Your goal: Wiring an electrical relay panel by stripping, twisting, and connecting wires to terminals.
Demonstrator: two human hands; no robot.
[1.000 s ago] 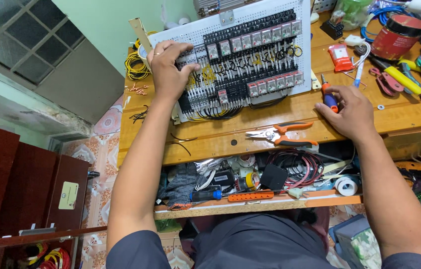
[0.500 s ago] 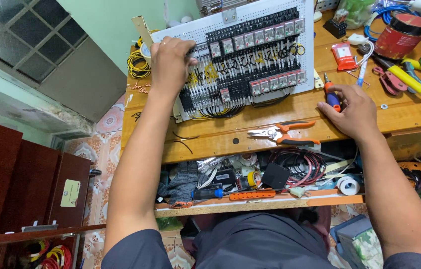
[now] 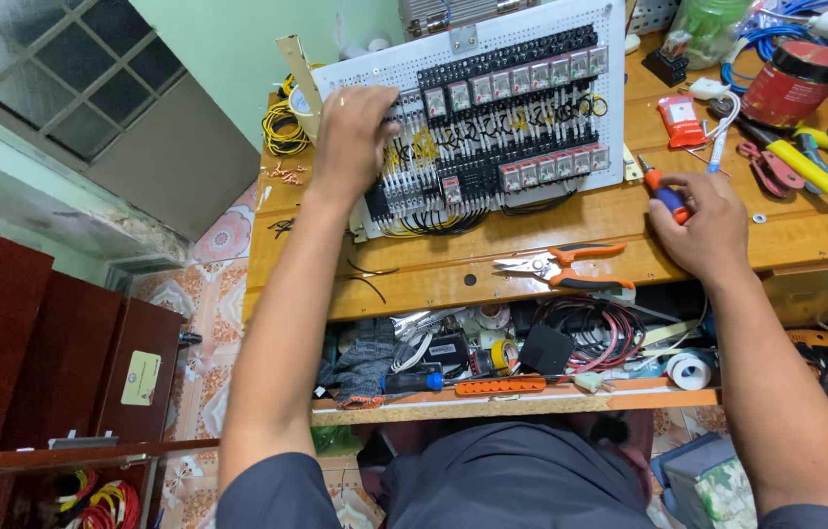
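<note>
Orange and blue show in the right hand: its grip is pinched around a small screwdriver resting on the desk just right of the white relay panel. The left hand lies flat on the panel's left side, fingers spread, steadying it. Wiring work seems in hand; bringing the tip to a terminal calls for careful aim. Orange-handled pliers lie nearby.

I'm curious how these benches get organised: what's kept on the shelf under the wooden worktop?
On the shelf: a grey glove, blue-handled screwdriver, red and black wire coil, tape rolls and a black box. Its back part is hidden beneath the worktop.
</note>
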